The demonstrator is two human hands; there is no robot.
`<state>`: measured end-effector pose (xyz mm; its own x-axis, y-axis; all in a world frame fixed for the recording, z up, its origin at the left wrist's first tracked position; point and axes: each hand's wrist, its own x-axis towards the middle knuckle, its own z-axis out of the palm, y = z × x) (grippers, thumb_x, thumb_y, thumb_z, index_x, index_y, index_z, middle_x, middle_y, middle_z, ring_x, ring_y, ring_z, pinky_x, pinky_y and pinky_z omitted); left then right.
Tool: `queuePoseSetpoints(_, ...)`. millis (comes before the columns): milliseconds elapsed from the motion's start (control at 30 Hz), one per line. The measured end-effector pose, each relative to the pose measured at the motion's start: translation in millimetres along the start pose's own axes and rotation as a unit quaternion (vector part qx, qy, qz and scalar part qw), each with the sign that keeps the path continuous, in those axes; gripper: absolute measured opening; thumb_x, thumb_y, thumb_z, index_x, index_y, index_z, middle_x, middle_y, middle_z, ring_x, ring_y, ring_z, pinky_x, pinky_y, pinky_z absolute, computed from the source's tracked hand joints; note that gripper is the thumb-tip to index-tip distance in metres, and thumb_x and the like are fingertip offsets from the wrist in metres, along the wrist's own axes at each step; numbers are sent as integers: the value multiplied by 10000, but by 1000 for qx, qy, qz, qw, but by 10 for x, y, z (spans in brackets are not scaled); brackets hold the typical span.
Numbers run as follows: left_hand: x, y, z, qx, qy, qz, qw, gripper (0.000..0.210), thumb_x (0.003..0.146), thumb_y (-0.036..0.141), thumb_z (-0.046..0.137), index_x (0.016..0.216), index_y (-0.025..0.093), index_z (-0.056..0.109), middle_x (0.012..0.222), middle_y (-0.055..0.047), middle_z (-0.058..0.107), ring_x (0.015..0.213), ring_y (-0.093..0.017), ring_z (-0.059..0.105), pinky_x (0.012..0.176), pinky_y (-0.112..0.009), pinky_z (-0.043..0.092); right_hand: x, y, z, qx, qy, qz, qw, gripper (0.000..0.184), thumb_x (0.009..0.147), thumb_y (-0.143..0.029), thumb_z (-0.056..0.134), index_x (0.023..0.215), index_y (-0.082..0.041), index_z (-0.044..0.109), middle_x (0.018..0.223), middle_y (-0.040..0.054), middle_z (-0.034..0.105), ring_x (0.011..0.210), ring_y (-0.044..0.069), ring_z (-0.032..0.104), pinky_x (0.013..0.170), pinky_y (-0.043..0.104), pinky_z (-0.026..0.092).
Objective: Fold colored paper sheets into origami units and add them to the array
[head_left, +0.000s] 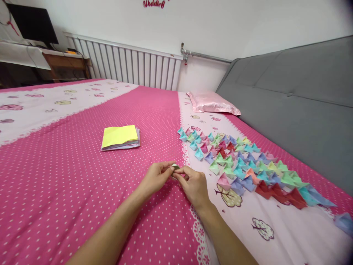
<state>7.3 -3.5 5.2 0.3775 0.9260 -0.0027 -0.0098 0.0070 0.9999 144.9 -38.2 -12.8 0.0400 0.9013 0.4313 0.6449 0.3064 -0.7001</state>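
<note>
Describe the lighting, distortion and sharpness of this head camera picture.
Head view: even, soft indoor light, no harsh glare; faint shadows under the left hand and right hand. Wide-angle bending curves the grey headboard and darkens the corners. The small folded paper between the fingertips is too tiny to read clearly; the paper boats stay sharp.

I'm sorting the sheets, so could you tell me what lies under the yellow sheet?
Under the yellow sheet a stack of paper shows pale edges; its sheets' faces are covered.

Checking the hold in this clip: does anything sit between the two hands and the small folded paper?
Nothing visible does. The left hand and right hand both pinch the small folded paper directly, above the pink bedsheet.
</note>
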Motion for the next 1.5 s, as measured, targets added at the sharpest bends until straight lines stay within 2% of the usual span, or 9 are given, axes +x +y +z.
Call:
queuePoseSetpoints(233,29,-64,35,-3,40,0,999,348,640,112,637,987,96,636,886,-114,707,810,-224,654,750,-326,480,3,-12,23,37,17,28,999,85,770,-288,608,756,-220,658,639,-10,688,541,144,625,534,226,445)
queuePoseSetpoints(433,31,-73,53,-24,29,-10,999,337,615,22,595,942,99,625,813,-88,709,756,-192,656,681,-274,478,-18,-25,27,55,30,35,997,79,772,-257,596,765,-208,658,640,-2,685,520,139,619,559,233,459)
queuePoseSetpoints(900,12,-34,53,-53,11,1,999,241,605,122,686,845,124,665,771,-79,705,716,-190,643,667,-277,467,-3,-49,22,63,54,40,996,91,757,-259,587,727,-202,650,618,0,669,490,138,592,500,228,447)
queuePoseSetpoints(1067,8,-1,57,-74,19,-30,997,215,629,155,676,841,119,663,733,-67,691,693,-170,631,693,-273,458,-6,-37,33,61,45,31,997,111,771,-284,580,762,-208,660,646,0,679,486,132,583,527,237,463)
queuePoseSetpoints(1200,-6,-15,36,-98,31,-56,993,153,733,220,584,823,121,656,709,-56,662,650,-135,601,659,-238,445,-6,-54,32,56,39,12,998,156,757,-320,612,865,-217,658,751,1,693,479,109,568,542,235,474)
queuePoseSetpoints(1300,-15,-29,17,-130,37,-70,988,122,726,198,580,794,123,649,683,-37,626,587,-102,553,583,-199,422,-9,-91,5,59,41,-14,997,243,750,-346,622,949,-207,632,852,23,688,484,95,560,549,235,485)
queuePoseSetpoints(1433,-14,-13,0,-164,52,-94,981,92,719,152,564,771,124,634,669,-24,601,563,-88,532,556,-185,420,-10,-131,-46,53,64,-51,995,335,733,-365,633,1009,-178,602,873,59,671,526,110,573,519,239,487)
queuePoseSetpoints(1500,-8,-4,-9,-170,68,-100,978,83,718,140,559,761,128,629,660,-20,598,560,-86,535,549,-178,421,-8,-131,-58,54,69,-68,994,360,725,-348,639,1042,-184,588,976,80,647,572,119,589,547,253,505)
